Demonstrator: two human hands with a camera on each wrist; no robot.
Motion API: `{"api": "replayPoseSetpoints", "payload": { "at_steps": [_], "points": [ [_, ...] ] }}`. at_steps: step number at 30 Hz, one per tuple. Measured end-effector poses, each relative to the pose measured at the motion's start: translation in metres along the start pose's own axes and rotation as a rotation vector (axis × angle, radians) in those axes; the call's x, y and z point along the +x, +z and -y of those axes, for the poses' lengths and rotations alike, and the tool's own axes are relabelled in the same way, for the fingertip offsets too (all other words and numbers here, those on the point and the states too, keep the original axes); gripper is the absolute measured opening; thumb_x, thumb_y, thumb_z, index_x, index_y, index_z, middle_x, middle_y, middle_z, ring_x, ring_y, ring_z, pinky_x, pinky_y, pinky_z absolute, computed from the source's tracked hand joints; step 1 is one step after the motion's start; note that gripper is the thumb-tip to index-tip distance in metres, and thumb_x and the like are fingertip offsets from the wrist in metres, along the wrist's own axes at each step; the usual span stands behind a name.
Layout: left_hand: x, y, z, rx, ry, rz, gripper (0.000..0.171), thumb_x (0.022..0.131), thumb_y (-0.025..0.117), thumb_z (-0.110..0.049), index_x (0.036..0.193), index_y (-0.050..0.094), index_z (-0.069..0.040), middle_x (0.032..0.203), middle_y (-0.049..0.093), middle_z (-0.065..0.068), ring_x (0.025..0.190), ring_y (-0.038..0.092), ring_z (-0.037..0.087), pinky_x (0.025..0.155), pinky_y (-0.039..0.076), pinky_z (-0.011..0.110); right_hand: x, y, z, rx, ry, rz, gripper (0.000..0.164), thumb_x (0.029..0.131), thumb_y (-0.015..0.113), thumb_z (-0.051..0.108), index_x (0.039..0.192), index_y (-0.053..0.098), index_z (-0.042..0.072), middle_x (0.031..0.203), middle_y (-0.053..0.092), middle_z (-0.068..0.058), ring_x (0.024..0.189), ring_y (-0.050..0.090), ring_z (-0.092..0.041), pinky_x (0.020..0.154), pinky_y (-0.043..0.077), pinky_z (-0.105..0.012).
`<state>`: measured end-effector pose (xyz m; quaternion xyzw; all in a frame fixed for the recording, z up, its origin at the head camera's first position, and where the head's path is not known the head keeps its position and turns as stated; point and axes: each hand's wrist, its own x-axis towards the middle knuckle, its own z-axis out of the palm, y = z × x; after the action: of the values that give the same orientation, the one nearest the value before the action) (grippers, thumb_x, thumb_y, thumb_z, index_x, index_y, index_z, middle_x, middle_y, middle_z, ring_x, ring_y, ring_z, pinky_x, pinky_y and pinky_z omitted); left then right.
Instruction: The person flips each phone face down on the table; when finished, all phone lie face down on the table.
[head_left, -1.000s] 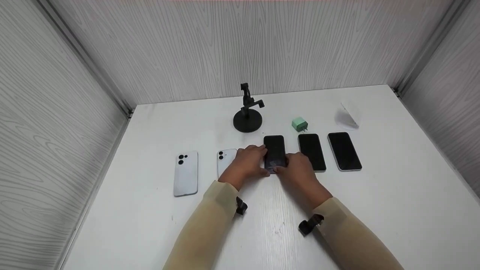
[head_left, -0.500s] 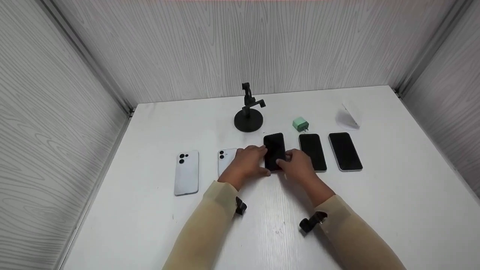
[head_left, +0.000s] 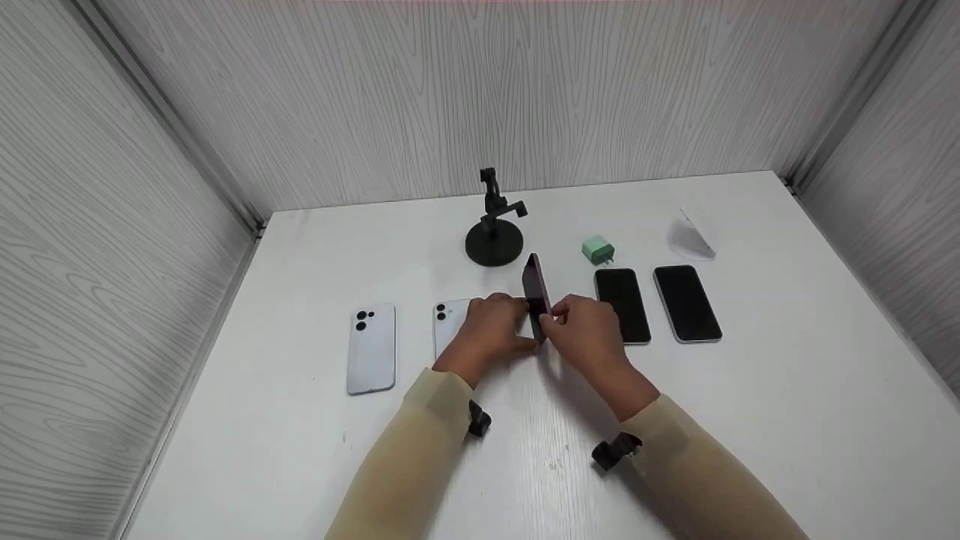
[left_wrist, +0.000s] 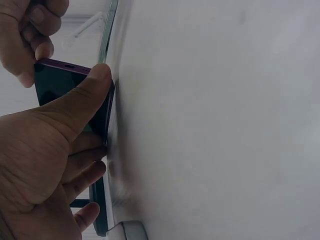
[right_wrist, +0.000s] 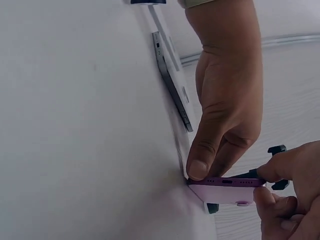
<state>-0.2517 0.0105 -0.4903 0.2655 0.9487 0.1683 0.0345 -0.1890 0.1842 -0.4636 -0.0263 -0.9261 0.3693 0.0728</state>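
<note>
A smartphone [head_left: 536, 296] with a dark screen and a purple-pink frame stands steeply tilted on one long edge, screen towards the left. Its pale pink back [right_wrist: 217, 194] shows in the right wrist view. My right hand [head_left: 591, 337] pinches the raised edge between thumb and fingers. Low on the table, my left hand [head_left: 487, 334] holds the lower edge, its thumb on the bottom corner and fingers along the screen side. Partly under my left wrist lies a white phone [head_left: 448, 326], camera side up. Just right of my right hand is a dark-screened phone [head_left: 626, 304].
Another white phone [head_left: 371, 349] lies face down at the left, and a second dark-screened phone [head_left: 688, 304] at the right. Behind stand a black phone holder [head_left: 494, 241], a green charger plug [head_left: 598, 250] and a translucent stand-like piece [head_left: 694, 238]. Wood-patterned walls enclose the white table [head_left: 300, 465].
The middle smartphone has gone from lying flat, screen up, to standing on its left edge. My right hand has raised its right edge and shifted slightly left; my left hand has hardly moved.
</note>
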Motion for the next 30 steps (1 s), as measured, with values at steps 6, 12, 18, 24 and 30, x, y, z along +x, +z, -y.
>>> {"api": "replayPoseSetpoints", "payload": {
  "at_steps": [6,12,18,24,30],
  "points": [
    [0.000,0.001,0.000,0.005,0.013,-0.003,0.055,0.088,0.088,-0.043,0.134,0.077,-0.015,0.123,0.081,0.004,0.128,0.067,0.029,0.098,0.050,0.055,0.000,0.006,0.006,-0.082,-0.059,-0.039,0.020,0.097,0.076,0.022,0.091,0.076,0.003,0.080,0.076,-0.009,0.066,0.064,-0.020,0.056,0.048,-0.031],
    [0.000,0.000,0.001,0.000,0.014,0.006,0.055,0.089,0.087,-0.045,0.135,0.076,-0.017,0.125,0.080,0.004,0.127,0.067,0.030,0.098,0.051,0.057,0.002,0.008,0.006,-0.085,-0.059,-0.039,0.019,0.096,0.075,0.019,0.088,0.072,0.002,0.082,0.076,-0.012,0.068,0.066,-0.022,0.058,0.050,-0.033],
    [0.001,-0.012,0.000,-0.119,-0.069,0.058,0.054,0.100,0.080,-0.033,0.148,0.069,-0.013,0.135,0.077,0.014,0.136,0.064,0.036,0.112,0.048,0.060,0.000,0.008,0.003,-0.078,-0.056,-0.041,0.019,0.095,0.075,0.019,0.085,0.071,0.004,0.081,0.075,-0.012,0.067,0.064,-0.022,0.058,0.049,-0.034],
    [0.008,-0.022,-0.011,-0.273,-0.216,-0.088,0.054,0.110,0.064,-0.030,0.158,0.057,-0.005,0.148,0.070,0.015,0.142,0.063,0.036,0.120,0.049,0.051,-0.010,0.008,0.003,-0.108,-0.105,-0.081,0.016,0.090,0.075,0.014,0.080,0.069,0.004,0.075,0.073,-0.012,0.065,0.063,-0.022,0.058,0.052,-0.040],
    [0.016,-0.031,-0.020,-0.310,-0.325,-0.235,0.053,0.111,0.063,-0.035,0.156,0.061,-0.007,0.141,0.075,0.012,0.134,0.069,0.033,0.113,0.054,0.047,-0.023,0.006,0.008,-0.118,-0.114,-0.072,0.014,0.089,0.074,0.012,0.078,0.068,0.005,0.073,0.072,-0.010,0.064,0.061,-0.021,0.059,0.052,-0.040]
  ]
}}
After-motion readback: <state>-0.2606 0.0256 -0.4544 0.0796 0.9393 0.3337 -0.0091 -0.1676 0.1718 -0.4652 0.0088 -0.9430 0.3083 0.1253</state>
